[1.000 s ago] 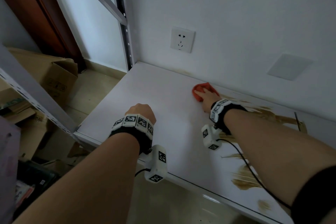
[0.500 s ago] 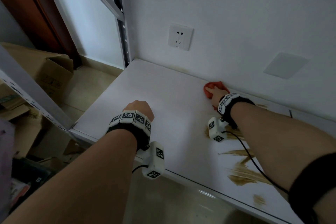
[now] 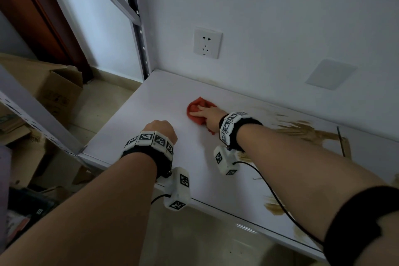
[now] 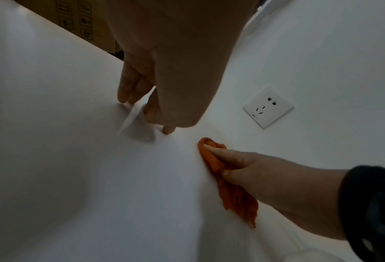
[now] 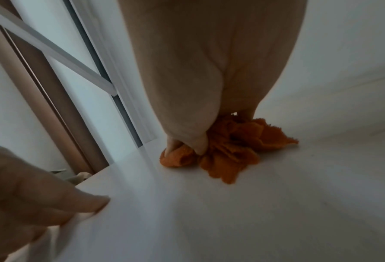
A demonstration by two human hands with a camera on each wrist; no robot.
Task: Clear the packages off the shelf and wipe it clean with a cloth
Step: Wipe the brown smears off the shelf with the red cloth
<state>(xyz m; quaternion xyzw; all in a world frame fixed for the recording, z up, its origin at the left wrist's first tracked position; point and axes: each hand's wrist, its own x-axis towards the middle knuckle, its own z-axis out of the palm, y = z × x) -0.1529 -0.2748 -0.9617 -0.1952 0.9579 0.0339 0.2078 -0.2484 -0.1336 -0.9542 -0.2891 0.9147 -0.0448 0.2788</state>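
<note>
A white shelf lies in front of me with no packages on it. My right hand grips a crumpled orange cloth and presses it onto the shelf near the back wall, below the socket. The cloth bunches under the fingers and trails behind the palm. My left hand rests on the shelf nearer the front left, holding nothing, its fingertips touching the surface.
Brown smears streak the shelf to the right, with more by the front edge. A wall socket sits above the cloth. A metal upright stands at the back left corner. Cardboard boxes lie on the floor at left.
My right hand has swept the cloth to the left along the back of the shelf, from right of the socket to just below it. The left hand has stayed put.
</note>
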